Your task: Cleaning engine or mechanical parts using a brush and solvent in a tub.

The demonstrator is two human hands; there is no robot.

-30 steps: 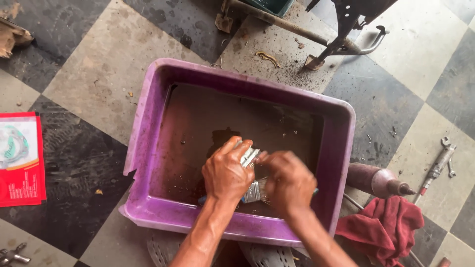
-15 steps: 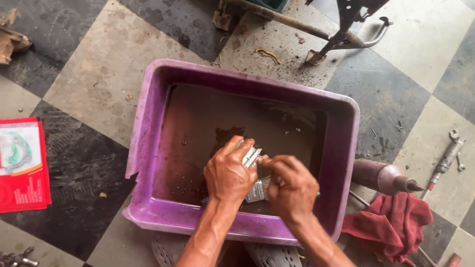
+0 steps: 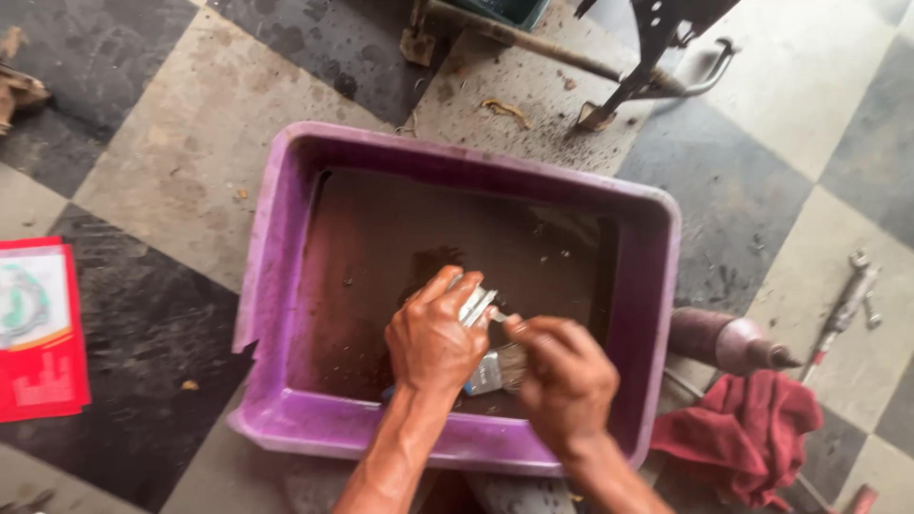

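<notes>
So everything here sits around the purple tub (image 3: 286, 238), which is on a checkered floor (image 3: 162, 152) and holds a shallow layer of dirty brown liquid (image 3: 400, 238). Well off to the tub's left there's a red packet (image 3: 38, 333) lying flat. Inside the tub, toward its near wall, the left hand (image 3: 433, 338) is clamped around a small ribbed metal part (image 3: 476, 305), fingers curled tight over it, with the part poking out toward the upper right. Just right of that, the right hand (image 3: 566, 381) is closed on a paintbrush (image 3: 495, 369); the brush's long axis runs roughly left-right under both hands, bristles near the right hand and a bit of blue handle peeking out at the left wrist. The right fingers (image 3: 524, 328) are almost touching the metal part, so the two hands are practically meeting over it. Just outside the tub's right wall lies a dull reddish cylinder (image 3: 724, 343), with a red rag (image 3: 743, 433) below it and a wrench (image 3: 843, 309) further right.
</notes>
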